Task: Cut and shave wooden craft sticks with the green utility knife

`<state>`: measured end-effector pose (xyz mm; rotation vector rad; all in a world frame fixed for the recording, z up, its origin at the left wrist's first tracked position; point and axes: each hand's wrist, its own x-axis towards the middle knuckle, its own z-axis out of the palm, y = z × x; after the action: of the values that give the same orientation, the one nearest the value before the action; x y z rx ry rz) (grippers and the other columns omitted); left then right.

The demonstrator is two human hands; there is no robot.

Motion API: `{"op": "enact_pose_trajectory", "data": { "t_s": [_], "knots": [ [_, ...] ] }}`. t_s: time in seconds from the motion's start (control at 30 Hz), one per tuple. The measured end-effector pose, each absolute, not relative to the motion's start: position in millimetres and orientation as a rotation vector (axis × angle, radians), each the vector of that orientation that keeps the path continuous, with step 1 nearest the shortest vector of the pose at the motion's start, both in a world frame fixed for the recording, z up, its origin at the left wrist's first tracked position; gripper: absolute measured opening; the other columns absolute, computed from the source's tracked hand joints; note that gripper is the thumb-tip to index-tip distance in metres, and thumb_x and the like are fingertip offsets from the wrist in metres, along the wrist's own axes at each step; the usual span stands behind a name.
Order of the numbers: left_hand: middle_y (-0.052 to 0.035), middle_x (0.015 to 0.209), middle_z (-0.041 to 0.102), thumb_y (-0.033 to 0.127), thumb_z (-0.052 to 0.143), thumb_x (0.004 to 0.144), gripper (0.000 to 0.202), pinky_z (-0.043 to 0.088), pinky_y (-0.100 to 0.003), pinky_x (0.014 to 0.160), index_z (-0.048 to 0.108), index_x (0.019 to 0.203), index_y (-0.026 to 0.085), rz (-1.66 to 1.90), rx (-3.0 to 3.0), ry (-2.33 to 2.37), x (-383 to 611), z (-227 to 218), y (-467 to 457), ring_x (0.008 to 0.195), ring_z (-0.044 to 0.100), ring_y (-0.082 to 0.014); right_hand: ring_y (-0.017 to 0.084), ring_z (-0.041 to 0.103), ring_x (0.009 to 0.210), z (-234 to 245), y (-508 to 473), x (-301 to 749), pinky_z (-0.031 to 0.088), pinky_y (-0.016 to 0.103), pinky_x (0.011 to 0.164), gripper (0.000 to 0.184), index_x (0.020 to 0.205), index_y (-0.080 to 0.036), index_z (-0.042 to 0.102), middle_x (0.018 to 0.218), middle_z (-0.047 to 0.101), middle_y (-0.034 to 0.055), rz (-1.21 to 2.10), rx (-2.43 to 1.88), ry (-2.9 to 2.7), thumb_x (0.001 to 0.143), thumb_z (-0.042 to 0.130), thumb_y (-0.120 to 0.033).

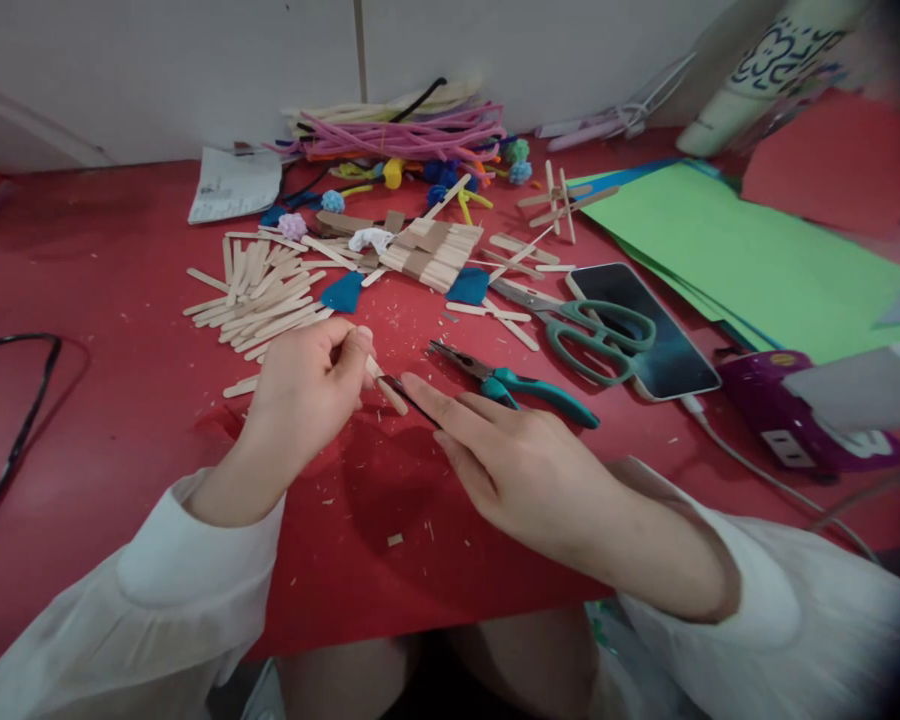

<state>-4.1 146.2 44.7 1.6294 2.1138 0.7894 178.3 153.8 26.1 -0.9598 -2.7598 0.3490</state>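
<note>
My left hand [307, 400] is closed, pinching a wooden craft stick [391, 395] between thumb and fingers. Its light tip points down to the right, just above the red tabletop [390, 590]. My right hand [502, 450] is closed on a dark slim tool [418, 404], its index finger laid along the top. The tool's dark end meets the stick; its exact kind is too small to tell. Teal-handled needle-nose pliers [514, 385] lie just beyond my right hand. Small wood shavings and chips are scattered around both hands.
A pile of craft sticks [259, 290] lies at back left, beside a joined stick panel [435, 255]. Green scissors [600, 335] rest across a phone [660, 350]. Pipe cleaners [405, 135] lie along the wall. Green paper sheets [750, 250] and a purple power block [780, 400] stand right.
</note>
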Motion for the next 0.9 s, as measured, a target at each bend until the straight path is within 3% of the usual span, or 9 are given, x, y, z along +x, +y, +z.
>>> {"op": "enact_pose_trajectory", "data": {
  "t_s": [0.67, 0.9],
  "knots": [
    [0.0041, 0.044, 0.054, 0.031, 0.043, 0.085, 0.034, 0.037, -0.023, 0.048, 0.055, 0.056, 0.019, 0.762, 1.625, 2.135, -2, 45, 145, 0.042, 0.049, -0.0098, 0.014, 0.058, 0.057, 28, 150, 174, 0.045, 0.024, 0.051, 0.059, 0.14, -0.012, 0.037, 0.082, 0.066, 0.0092, 0.171, -0.947, -2.884, 0.081, 0.037, -0.005],
    [0.004, 0.044, 0.055, 0.029, 0.043, 0.085, 0.033, 0.038, -0.022, 0.049, 0.055, 0.056, 0.02, 0.751, 1.619, 2.122, -5, 44, 147, 0.043, 0.051, -0.0099, 0.017, 0.062, 0.062, 34, 148, 165, 0.048, 0.026, 0.052, 0.064, 0.142, -0.011, 0.032, 0.094, 0.067, 0.0141, 0.133, -0.985, -3.017, 0.079, 0.041, -0.004]
  ]
}}
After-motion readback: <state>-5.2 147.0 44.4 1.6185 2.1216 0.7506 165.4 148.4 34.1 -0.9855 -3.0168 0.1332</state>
